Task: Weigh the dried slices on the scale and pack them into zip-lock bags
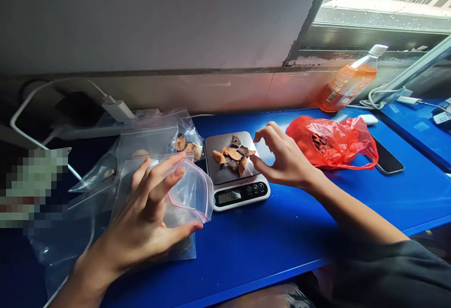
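My left hand (150,214) is curved around a clear zip-lock bag (192,183), thumb at its lower edge and fingers along the top. The bag's red-lined mouth gapes toward a small kitchen scale (262,190). Several dried peel-like pieces (230,153), some tan and some dark brown, lie on the steel pan. At the pan's right edge is my right hand (282,157), its thumb and forefinger apart beside the outermost tan piece. The lit display (232,196) is partly legible.
More clear bags (141,134) lie on the left, one with tan pieces (190,149). On the right are a red plastic bag (338,143) with dark pieces, a phone (389,157) and an orange drink bottle (348,84). A white cable (26,103) loops at far left.
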The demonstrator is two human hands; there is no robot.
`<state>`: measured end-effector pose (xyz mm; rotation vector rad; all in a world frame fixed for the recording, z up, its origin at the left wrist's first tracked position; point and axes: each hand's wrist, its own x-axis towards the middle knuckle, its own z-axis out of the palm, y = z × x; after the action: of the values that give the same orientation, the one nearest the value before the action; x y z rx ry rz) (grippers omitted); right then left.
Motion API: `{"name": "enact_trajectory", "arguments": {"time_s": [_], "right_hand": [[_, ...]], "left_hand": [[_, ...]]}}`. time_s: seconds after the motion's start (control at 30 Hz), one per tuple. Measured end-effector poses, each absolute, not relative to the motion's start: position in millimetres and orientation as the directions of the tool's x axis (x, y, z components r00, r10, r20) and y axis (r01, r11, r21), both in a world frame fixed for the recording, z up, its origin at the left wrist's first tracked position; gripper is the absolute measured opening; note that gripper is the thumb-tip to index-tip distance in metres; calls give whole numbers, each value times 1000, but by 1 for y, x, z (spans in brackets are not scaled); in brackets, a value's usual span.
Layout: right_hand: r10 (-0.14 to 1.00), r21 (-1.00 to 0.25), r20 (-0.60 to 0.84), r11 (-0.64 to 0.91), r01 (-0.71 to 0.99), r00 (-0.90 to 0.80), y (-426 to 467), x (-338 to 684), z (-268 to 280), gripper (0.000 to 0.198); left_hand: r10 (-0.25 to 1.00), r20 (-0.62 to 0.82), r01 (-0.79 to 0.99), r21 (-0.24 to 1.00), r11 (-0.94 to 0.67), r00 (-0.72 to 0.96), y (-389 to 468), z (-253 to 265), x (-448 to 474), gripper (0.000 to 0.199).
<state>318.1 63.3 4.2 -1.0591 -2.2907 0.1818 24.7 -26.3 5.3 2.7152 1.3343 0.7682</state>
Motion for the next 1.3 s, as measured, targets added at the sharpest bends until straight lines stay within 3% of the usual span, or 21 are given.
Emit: {"name": "enact_trajectory", "arguments": {"time_s": [0.3,0.57,0.77,0.9,1.0,1.1,1.17,1.3], "right_hand": [[635,-225,429,764,605,-642,67,326,-14,10],[599,-253,644,754,606,-476,42,312,17,5],[466,-165,610,866,472,-641,26,262,20,14],[403,-188,662,906,380,-632,28,247,9,21],[423,-247,699,899,361,-576,34,257,4,19],[524,-313,690,838,447,-499,42,277,0,7],[591,-355,659,790,500,-466,42,287,-3,9],[563,-339,637,818,464,-526,27,285,-4,16]], "left_hand": [[756,386,744,217,-632,529,-24,2,25,101],[739,422,731,222,-646,525,-26,3,32,102],[715,420,705,213,-677,559,-29,-1,36,106],[707,463,696,234,-679,535,-28,-4,34,103],[693,481,683,235,-692,537,-28,-4,32,104],[703,467,689,239,-685,536,-28,-2,31,108],[715,461,692,257,-675,526,-29,-1,32,110],[708,480,670,286,-685,519,-28,-2,33,109]]}}
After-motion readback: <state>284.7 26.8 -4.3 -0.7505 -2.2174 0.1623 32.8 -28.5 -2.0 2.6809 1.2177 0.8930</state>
